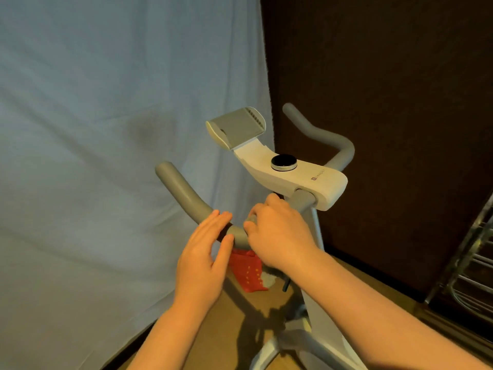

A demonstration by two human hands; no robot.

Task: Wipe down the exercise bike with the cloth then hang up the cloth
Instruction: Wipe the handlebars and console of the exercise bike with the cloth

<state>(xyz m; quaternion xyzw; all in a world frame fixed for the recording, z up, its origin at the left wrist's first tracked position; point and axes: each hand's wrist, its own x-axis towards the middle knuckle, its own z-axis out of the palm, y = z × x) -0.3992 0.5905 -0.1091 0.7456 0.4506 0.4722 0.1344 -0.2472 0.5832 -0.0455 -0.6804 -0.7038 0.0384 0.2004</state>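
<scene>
We judge the red patterned cloth (246, 272) soft, light; right hand (277, 231) grips grey padded handlebar (186, 194), left hand (204, 252) flat-fingered alongside.

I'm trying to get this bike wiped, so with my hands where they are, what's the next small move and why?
Probably take hold of the red cloth with the left hand. That hand is open beside the grey handlebar, holding nothing, and the cloth hangs below the bar. The right hand is curled over the bar next to it; whether it pinches the cloth is hidden.
</scene>
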